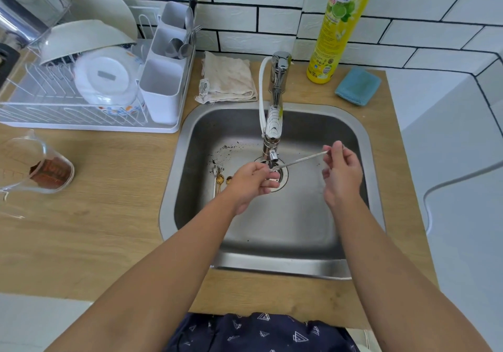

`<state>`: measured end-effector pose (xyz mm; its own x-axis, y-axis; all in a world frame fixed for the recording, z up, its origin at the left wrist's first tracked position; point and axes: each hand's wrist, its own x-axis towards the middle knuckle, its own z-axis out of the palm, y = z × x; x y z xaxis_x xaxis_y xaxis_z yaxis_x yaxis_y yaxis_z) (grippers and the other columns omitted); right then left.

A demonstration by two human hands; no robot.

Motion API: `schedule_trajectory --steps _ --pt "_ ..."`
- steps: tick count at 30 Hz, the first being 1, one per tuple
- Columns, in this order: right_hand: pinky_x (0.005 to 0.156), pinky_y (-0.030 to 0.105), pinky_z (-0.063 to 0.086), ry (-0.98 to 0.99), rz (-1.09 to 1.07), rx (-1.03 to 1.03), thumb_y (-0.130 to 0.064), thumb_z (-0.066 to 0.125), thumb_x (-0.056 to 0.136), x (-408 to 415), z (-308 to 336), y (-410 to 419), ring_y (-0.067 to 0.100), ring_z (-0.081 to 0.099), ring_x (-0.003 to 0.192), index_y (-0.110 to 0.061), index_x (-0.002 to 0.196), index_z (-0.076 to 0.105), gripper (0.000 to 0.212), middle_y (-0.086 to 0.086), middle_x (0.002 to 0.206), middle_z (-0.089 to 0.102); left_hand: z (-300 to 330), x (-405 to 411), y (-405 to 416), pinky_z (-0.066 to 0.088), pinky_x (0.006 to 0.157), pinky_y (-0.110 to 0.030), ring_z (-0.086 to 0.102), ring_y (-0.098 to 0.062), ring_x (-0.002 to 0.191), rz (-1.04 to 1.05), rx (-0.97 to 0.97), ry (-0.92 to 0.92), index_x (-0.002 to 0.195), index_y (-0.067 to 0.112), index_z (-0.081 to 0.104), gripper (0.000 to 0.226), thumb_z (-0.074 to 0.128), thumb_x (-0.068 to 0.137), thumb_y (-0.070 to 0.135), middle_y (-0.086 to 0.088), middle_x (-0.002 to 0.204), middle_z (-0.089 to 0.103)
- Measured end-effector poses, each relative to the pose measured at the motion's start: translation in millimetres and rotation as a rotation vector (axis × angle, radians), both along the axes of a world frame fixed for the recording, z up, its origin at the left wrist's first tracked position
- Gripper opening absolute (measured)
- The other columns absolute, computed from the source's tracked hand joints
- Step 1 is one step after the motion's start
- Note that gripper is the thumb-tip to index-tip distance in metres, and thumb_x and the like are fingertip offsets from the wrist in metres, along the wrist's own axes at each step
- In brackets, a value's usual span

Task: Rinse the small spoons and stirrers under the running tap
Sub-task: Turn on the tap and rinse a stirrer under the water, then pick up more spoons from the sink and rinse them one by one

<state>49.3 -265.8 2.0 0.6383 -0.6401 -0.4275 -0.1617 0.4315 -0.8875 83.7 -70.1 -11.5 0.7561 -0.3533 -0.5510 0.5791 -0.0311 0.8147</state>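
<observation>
The wooden counter (114, 215) is filling the view, and the steel sink (272, 264) is sitting sunk into it dead centre, dark specks scattered across its floor. The white dish rack (68, 112) is standing at the back left, stacked with a bowl and plates, its cutlery holder (163, 90) carrying a few spoons and forks. The tall yellow dish soap bottle (340, 24) is standing behind the sink on the right, a folded cloth (230, 79) and a blue sponge (358, 86) lying either side of the tap (273, 123). A clear measuring jug (35, 163) is lying on its side at the left with brown grounds inside.

Now the hands: the right hand (341, 177) is pinching the upper end of a thin metal stirrer (302, 159) between thumb and fingertips, the other fingers hanging loose. The left hand (251, 182) is closing its fingers around the stirrer's lower end, right beneath the tap's nozzle, above the drain. Whether water is flowing, I cannot tell. Several small spoons (220, 179) are lying on the sink floor just left of the left hand.
</observation>
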Motion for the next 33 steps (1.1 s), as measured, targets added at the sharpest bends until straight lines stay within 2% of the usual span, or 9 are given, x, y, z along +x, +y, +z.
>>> schedule_trajectory --steps 3,7,11,14,20,23,27,29,33 --pt "0.072 0.025 0.048 -0.094 0.078 0.21 -0.031 0.059 0.104 0 2 14 0.005 0.067 0.084 -0.024 0.104 0.065 0.009 -0.007 0.096 0.079 1 -10 3 0.052 0.054 -0.02 0.071 -0.012 0.067 0.033 -0.013 0.02 0.101 0.01 0.052 0.011 0.048 0.104 0.02 -0.003 0.091 0.077" --pt "0.084 0.035 0.056 -0.173 0.183 0.562 -0.05 0.047 0.105 -4 -4 48 0.014 0.073 0.096 -0.018 0.111 0.065 0.037 0.0 0.101 0.078 2 -30 12 0.046 0.048 -0.021 0.062 -0.012 0.053 0.05 -0.014 0.005 0.099 0.009 0.048 0.01 0.051 0.103 0.018 -0.007 0.089 0.077" --pt "0.072 0.035 0.061 -0.199 0.209 0.715 -0.064 0.045 0.099 -8 -4 74 0.017 0.075 0.078 -0.013 0.111 0.065 0.056 0.002 0.09 0.078 9 -42 13 0.04 0.044 -0.02 0.053 -0.01 0.047 0.043 -0.009 -0.022 0.1 0.008 0.048 0.012 0.051 0.102 0.019 -0.004 0.086 0.076" --pt "0.052 0.027 0.043 -0.2 0.267 0.712 -0.068 0.042 0.098 -10 -3 79 0.015 0.056 0.058 -0.017 0.096 0.061 0.054 -0.001 0.077 0.067 14 -47 15 0.037 0.044 -0.021 0.049 -0.01 0.045 0.02 0.031 -0.017 0.101 0.008 0.047 0.013 0.053 0.101 0.02 -0.004 0.084 0.076" --pt "0.047 0.023 0.023 -0.22 0.242 0.715 -0.066 0.042 0.099 -8 -5 72 0.009 0.026 0.043 -0.019 0.081 0.053 0.052 0.0 0.076 0.05 17 -51 22 0.04 0.05 -0.021 0.053 -0.01 0.052 -0.222 0.022 0.019 0.102 0.01 0.045 0.028 0.064 0.095 0.03 -0.005 0.084 0.076" --pt "0.047 0.024 0.022 -0.221 0.241 0.721 -0.069 0.047 0.095 -13 -9 66 0.01 0.026 0.041 -0.014 0.091 0.061 0.056 0.005 0.086 0.065 4 -37 40 0.043 0.06 -0.025 0.059 -0.01 0.065 -0.308 0.355 -0.068 0.109 0.014 0.049 0.042 0.068 0.089 0.045 -0.002 0.091 0.076" --pt "0.051 0.026 0.019 -0.197 0.269 0.757 -0.072 0.052 0.091 -22 -13 62 0.01 0.026 0.041 -0.014 0.111 0.063 0.062 0.008 0.108 0.075 -28 -7 65 0.044 0.082 -0.034 0.058 -0.029 0.1 -0.346 1.01 -0.389 0.115 0.007 0.053 0.028 0.057 0.097 0.028 -0.016 0.115 0.062" --pt "0.051 0.026 0.018 -0.176 0.274 0.759 -0.073 0.052 0.09 -23 -14 63 0.01 0.026 0.04 -0.014 0.117 0.062 0.065 0.008 0.114 0.075 -41 0 66 0.048 0.089 -0.042 0.057 -0.035 0.108 -0.437 1.108 -0.374 0.123 0.005 0.049 0.034 0.056 0.097 0.025 -0.02 0.12 0.056" --pt "0.051 0.026 0.015 -0.157 0.294 0.744 -0.071 0.047 0.094 -24 -14 66 0.009 0.025 0.038 -0.014 0.119 0.06 0.064 0.007 0.115 0.076 -54 -2 60 0.052 0.077 -0.041 0.061 -0.034 0.101 -0.511 1.228 -0.364 0.12 0.007 0.051 0.029 0.058 0.095 0.02 -0.017 0.114 0.06"
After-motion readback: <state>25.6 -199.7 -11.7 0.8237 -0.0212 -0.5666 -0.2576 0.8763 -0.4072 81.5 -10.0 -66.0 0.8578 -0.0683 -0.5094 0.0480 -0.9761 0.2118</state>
